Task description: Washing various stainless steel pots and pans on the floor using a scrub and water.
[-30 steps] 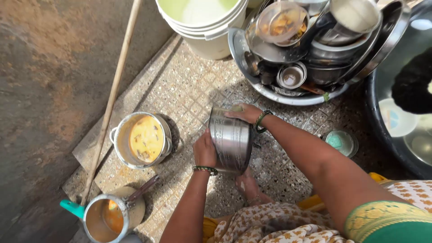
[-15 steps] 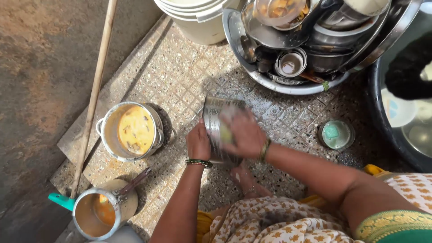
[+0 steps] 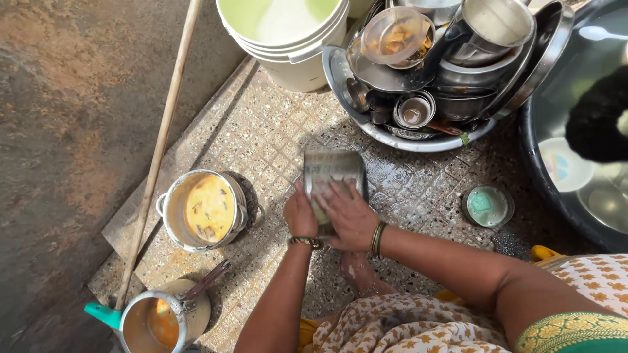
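A round steel container (image 3: pixel 335 171) lies on its side over the wet tiled floor. My left hand (image 3: pixel 299 214) grips its left side and steadies it. My right hand (image 3: pixel 350 217) presses a soapy scrub pad, mostly hidden under the fingers, against the container's wall. Both wrists wear green bangles. My bare foot (image 3: pixel 356 271) rests just below the container.
A steel basin (image 3: pixel 392 136) piled with dirty vessels stands at the back, a pale bucket (image 3: pixel 288 39) beside it. A curry-stained pot (image 3: pixel 204 210) and a pressure cooker (image 3: pixel 160 321) sit left, by a wooden stick (image 3: pixel 160 153). A small green soap dish (image 3: pixel 487 206) and a dark tub (image 3: pixel 575 163) lie right.
My right hand has slid from the container's top rim down across its wall toward me. The left hand has kept its grip, and the container has tipped slightly.
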